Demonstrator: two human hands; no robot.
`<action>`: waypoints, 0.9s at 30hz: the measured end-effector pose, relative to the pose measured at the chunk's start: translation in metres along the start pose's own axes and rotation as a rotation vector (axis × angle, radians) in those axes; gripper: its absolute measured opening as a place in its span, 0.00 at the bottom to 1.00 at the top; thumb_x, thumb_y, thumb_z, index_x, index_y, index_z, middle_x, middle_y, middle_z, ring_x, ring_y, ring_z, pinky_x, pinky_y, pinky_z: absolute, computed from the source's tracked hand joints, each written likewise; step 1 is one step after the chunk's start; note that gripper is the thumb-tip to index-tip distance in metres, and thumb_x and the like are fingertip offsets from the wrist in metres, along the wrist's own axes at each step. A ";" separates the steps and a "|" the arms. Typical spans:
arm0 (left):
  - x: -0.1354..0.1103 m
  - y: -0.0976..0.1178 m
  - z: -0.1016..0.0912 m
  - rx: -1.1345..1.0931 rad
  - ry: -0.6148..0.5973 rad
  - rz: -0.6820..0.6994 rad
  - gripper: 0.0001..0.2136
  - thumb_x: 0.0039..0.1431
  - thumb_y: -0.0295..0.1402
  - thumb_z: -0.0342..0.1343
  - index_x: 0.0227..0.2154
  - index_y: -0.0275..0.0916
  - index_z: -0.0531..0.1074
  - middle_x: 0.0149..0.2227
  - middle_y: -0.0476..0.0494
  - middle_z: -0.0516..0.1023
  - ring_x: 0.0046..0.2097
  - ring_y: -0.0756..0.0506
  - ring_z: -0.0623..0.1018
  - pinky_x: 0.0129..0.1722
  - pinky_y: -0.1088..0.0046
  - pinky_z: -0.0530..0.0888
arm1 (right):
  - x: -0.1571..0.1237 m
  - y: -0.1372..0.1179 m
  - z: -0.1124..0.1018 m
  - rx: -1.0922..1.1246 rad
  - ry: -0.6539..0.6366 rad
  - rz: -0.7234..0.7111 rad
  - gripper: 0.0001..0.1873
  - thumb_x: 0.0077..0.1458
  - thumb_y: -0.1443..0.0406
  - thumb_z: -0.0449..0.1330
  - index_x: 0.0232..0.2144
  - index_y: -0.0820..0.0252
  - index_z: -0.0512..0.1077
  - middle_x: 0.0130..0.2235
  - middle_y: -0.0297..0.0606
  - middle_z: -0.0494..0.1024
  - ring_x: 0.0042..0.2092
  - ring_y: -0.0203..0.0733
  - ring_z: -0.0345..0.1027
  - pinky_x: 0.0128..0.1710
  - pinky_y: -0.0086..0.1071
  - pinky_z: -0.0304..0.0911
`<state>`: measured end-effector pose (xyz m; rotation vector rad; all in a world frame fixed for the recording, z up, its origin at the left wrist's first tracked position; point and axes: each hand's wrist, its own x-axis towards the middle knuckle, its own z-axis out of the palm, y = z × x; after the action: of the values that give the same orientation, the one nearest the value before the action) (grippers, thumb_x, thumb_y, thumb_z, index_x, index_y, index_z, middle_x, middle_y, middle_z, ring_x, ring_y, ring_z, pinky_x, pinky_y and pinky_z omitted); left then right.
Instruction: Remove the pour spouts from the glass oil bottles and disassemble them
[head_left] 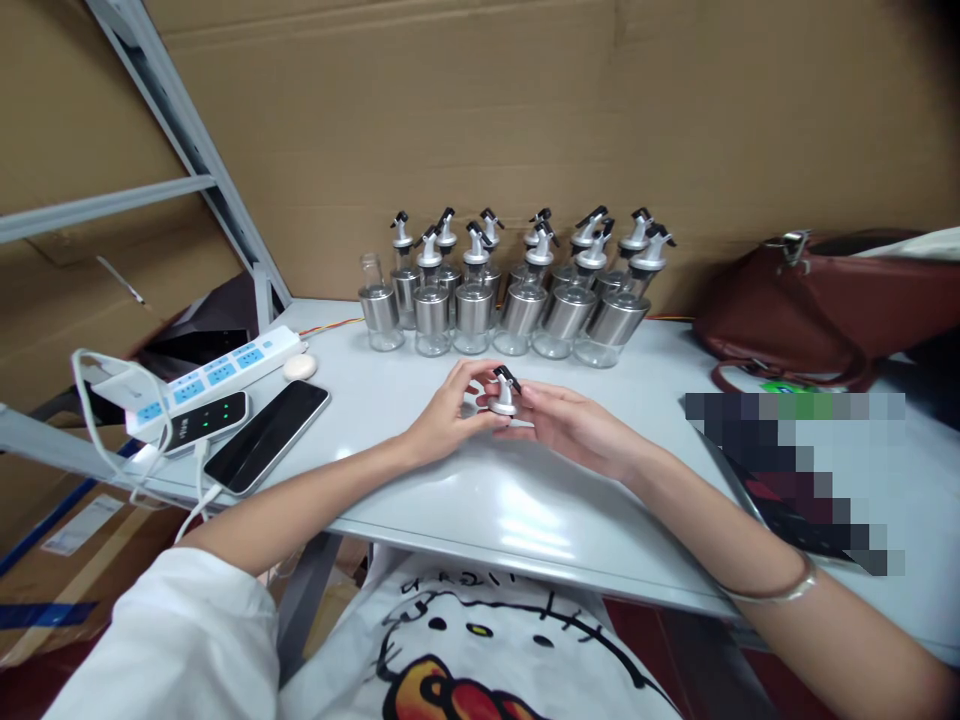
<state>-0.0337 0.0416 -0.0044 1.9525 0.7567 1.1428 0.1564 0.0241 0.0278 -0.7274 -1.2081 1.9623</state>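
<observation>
Between my hands, above the middle of the table, is a pour spout (504, 396) with a silver body and a black flip lever. My left hand (456, 412) grips its base from the left, thumb in front and fingers behind. From the right, my right hand (566, 420) has its fingertips closed on the spout near the lever. Behind them stand several glass oil bottles (474, 318) with steel sleeves, in two rows, topped with the same kind of spout. At the front row's left end, one bottle (380, 316) has a bare glass neck without a spout.
On the left lie a power strip (221, 375), a small device with green lights (208, 420), a phone (268, 437) and a round white object (300, 368). A brown bag (810, 300) rests at the right. Cardboard (420, 110) stands behind the table (420, 500).
</observation>
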 end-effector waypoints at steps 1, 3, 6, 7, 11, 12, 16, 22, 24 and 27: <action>0.000 0.000 0.000 -0.001 -0.003 -0.002 0.25 0.52 0.34 0.61 0.52 0.47 0.61 0.50 0.44 0.65 0.49 0.45 0.69 0.47 0.66 0.69 | 0.000 0.000 0.000 0.011 -0.006 0.003 0.17 0.51 0.57 0.65 0.42 0.56 0.76 0.49 0.42 0.76 0.46 0.42 0.70 0.46 0.38 0.66; -0.001 0.001 0.001 0.008 -0.012 -0.005 0.25 0.52 0.34 0.61 0.52 0.47 0.61 0.48 0.44 0.66 0.49 0.45 0.69 0.48 0.65 0.69 | 0.000 -0.001 0.000 0.016 -0.001 0.008 0.16 0.50 0.58 0.66 0.41 0.58 0.77 0.46 0.41 0.77 0.43 0.40 0.70 0.45 0.37 0.65; -0.001 0.003 0.002 0.017 -0.040 -0.018 0.27 0.51 0.35 0.62 0.53 0.46 0.60 0.49 0.43 0.65 0.50 0.44 0.69 0.48 0.65 0.69 | 0.000 0.000 0.003 -0.002 0.042 0.023 0.15 0.47 0.58 0.67 0.36 0.60 0.77 0.39 0.39 0.78 0.37 0.37 0.70 0.45 0.35 0.64; -0.001 0.003 0.002 0.013 -0.047 -0.024 0.27 0.51 0.36 0.63 0.53 0.46 0.59 0.49 0.43 0.65 0.50 0.44 0.69 0.48 0.65 0.69 | 0.001 0.000 0.005 -0.008 0.058 0.029 0.14 0.47 0.58 0.68 0.35 0.61 0.77 0.37 0.38 0.78 0.36 0.36 0.69 0.44 0.34 0.64; -0.001 0.003 0.003 -0.007 -0.057 -0.024 0.28 0.50 0.38 0.63 0.52 0.44 0.57 0.47 0.42 0.67 0.50 0.44 0.70 0.47 0.66 0.69 | 0.000 -0.002 0.011 -0.002 0.110 0.071 0.11 0.47 0.61 0.65 0.32 0.62 0.75 0.33 0.36 0.75 0.32 0.35 0.66 0.38 0.32 0.63; 0.000 0.003 0.002 0.000 -0.061 -0.015 0.27 0.51 0.39 0.62 0.52 0.43 0.58 0.47 0.41 0.67 0.49 0.44 0.70 0.46 0.67 0.69 | 0.000 -0.004 0.011 0.006 0.123 0.082 0.09 0.48 0.61 0.63 0.30 0.63 0.74 0.31 0.36 0.73 0.31 0.35 0.65 0.36 0.31 0.62; 0.003 0.005 -0.007 0.187 -0.055 0.067 0.16 0.59 0.40 0.54 0.47 0.40 0.63 0.45 0.41 0.68 0.45 0.45 0.71 0.47 0.66 0.69 | -0.002 -0.010 0.007 0.030 0.104 0.176 0.12 0.52 0.61 0.56 0.22 0.64 0.69 0.22 0.34 0.67 0.23 0.33 0.57 0.27 0.29 0.55; 0.005 0.010 -0.014 0.488 -0.146 0.185 0.14 0.64 0.41 0.47 0.46 0.37 0.67 0.41 0.42 0.72 0.41 0.45 0.72 0.46 0.66 0.65 | -0.004 -0.012 0.007 0.033 0.052 0.290 0.14 0.53 0.60 0.52 0.23 0.64 0.68 0.20 0.34 0.64 0.21 0.32 0.52 0.25 0.30 0.52; 0.004 0.011 -0.012 0.496 -0.179 0.167 0.15 0.64 0.42 0.46 0.46 0.37 0.67 0.39 0.43 0.73 0.40 0.46 0.72 0.45 0.67 0.65 | -0.004 -0.012 0.008 0.028 0.037 0.300 0.14 0.54 0.60 0.52 0.23 0.64 0.68 0.20 0.34 0.64 0.22 0.33 0.52 0.24 0.29 0.51; 0.003 0.011 -0.009 0.505 -0.219 0.110 0.15 0.65 0.43 0.44 0.44 0.37 0.68 0.38 0.43 0.74 0.39 0.46 0.72 0.46 0.67 0.65 | -0.005 -0.012 0.009 0.009 0.006 0.281 0.15 0.55 0.59 0.52 0.23 0.64 0.68 0.20 0.33 0.64 0.22 0.33 0.53 0.24 0.29 0.52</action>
<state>-0.0393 0.0406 0.0095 2.5161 0.8881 0.8285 0.1551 0.0191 0.0425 -0.9395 -1.1427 2.1882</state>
